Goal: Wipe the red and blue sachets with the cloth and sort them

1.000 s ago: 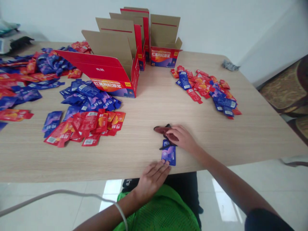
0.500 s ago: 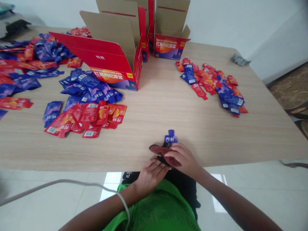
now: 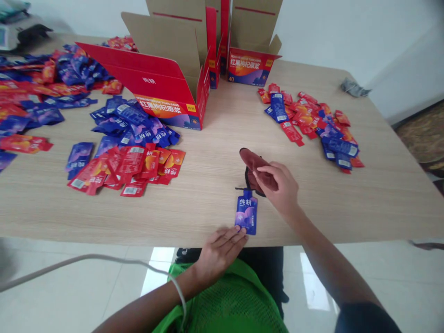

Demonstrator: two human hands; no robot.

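A blue pouch (image 3: 246,213) with a narrow neck lies flat near the front edge of the table. My left hand (image 3: 224,249) rests there with its fingers stretched out, the fingertips touching the pouch's lower end. My right hand (image 3: 281,187) is closed on a maroon cloth (image 3: 258,169) with black edging, pinched between thumb and fingers. The cloth is folded and lies just beyond the pouch's neck; part of its black trim reaches the neck's tip.
Red and blue pouches lie in piles at the left (image 3: 132,162), far left (image 3: 76,69) and right (image 3: 312,120). Open red cartons (image 3: 166,111) stand at the back. A crumpled grey item (image 3: 354,88) sits at the far right. A grey cable (image 3: 104,257) crosses my left forearm.
My right hand has moved away from me with the cloth, along the pouch to beyond its neck, uncovering the pouch. My left hand has stayed nearly in place.
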